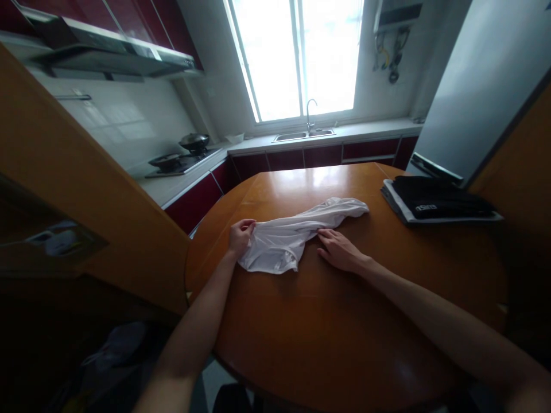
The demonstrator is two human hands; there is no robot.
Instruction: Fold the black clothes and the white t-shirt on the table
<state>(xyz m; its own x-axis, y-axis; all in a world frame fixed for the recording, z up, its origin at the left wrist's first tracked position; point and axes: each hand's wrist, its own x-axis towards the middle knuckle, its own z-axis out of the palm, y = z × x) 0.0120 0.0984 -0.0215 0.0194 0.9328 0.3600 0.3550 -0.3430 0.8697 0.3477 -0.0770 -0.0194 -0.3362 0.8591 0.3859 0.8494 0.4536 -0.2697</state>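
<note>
Pinching the left end of a white garment [286, 234] in my left hand [241, 236]. It lies rumpled on the wooden table [327, 327] in front of me; my right hand [341, 251] touches its near edge at the fingertips, but I cannot tell whether they grip. Folded clothes [439, 198] sit well apart, at right.

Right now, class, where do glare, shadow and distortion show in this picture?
Head view: the window is blown out white; the table has pale glare at its far side; the lower left sinks into shadow; the fridge leans, likely lens distortion; the garment shows folds.
</note>
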